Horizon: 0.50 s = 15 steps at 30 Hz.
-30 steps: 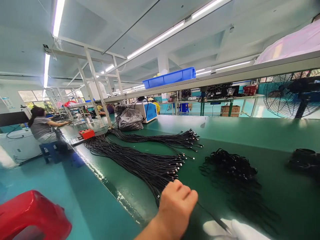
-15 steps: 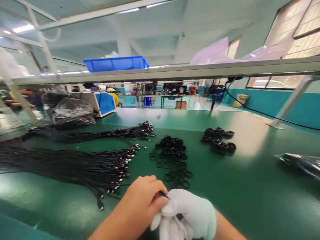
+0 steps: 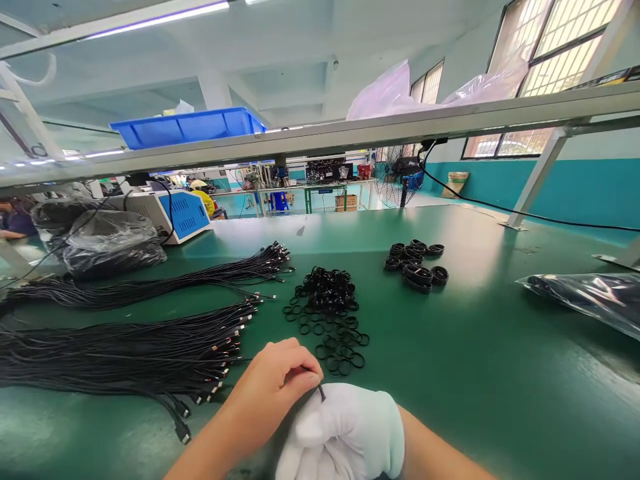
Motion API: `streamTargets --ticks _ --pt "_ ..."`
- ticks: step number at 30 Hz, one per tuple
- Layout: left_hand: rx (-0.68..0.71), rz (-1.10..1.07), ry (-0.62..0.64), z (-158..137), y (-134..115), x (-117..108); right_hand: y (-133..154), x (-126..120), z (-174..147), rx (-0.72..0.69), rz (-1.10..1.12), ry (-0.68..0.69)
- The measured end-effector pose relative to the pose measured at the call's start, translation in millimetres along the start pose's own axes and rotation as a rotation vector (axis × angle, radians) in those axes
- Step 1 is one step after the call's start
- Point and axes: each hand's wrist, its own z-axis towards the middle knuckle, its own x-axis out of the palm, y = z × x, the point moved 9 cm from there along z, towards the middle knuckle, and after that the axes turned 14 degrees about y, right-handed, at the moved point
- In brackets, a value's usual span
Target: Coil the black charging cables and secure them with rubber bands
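Note:
My bare left hand pinches the end of a thin black cable at the near edge of the green table. My right hand, in a white glove, is closed right beside it, touching the same cable end. A bundle of black cables with metal plugs lies just left of my hands. A second cable bundle lies behind it. A pile of small black rings sits just beyond my hands.
Coiled black cables lie farther back. A clear bag is at the right, dark plastic bags and a white-and-blue machine at the left. A blue bin rests on the overhead shelf. A fan stands behind.
The view swung right from the aisle to the table in front. My left hand drew back to the gloved right hand, and both now meet on the cable end.

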Motion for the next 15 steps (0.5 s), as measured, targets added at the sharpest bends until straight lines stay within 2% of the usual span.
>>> streamTargets --ticks 2,3,4,5,7,8,10,12,15 --pt "0.093 0.026 -0.026 -4 2 4 9 2 -3 -0.105 -0.054 -0.022" --pt "0.142 0.076 -0.084 -8 5 2 16 7 -6 -0.137 -0.086 -0.016" --pt "0.179 0.151 -0.164 -15 12 -4 21 15 -9 -0.140 -0.113 0.004" --pt "0.203 0.255 -0.302 -25 20 -14 26 24 -14 -0.120 -0.136 0.041" --pt "0.155 0.470 -0.477 -42 47 -31 44 41 -27 -0.137 -0.166 0.090" --pt "0.098 0.553 -0.513 -48 65 -38 61 48 -35 -0.217 -0.178 0.088" --pt "0.018 0.669 -0.551 -55 98 -48 100 56 -55 -0.461 -0.173 0.061" --pt "-0.032 0.733 -0.503 -54 125 -49 131 62 -74 -0.687 -0.120 0.060" --pt "-0.106 0.760 -0.504 -47 145 -47 157 69 -91 -0.855 -0.087 0.103"
